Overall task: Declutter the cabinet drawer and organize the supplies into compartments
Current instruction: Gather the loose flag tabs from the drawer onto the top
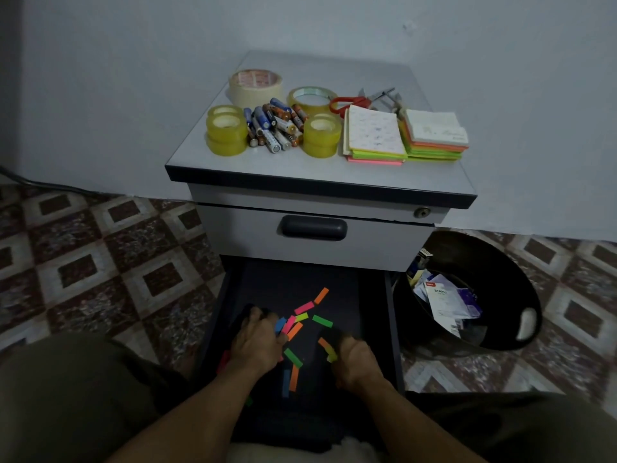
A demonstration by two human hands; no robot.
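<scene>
With left hand (257, 342) and right hand (354, 359) fingers curled on small neon paper flags (322, 321), strays are best swept together toward the dark metal drawer's (283, 282) near edge.

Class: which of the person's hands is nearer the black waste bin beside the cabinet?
Right. The right hand is in the right part of the drawer, toward the waste bin; the left hand is farther left.

Drawer (283, 285) — near end shadowed, unclear.
</scene>
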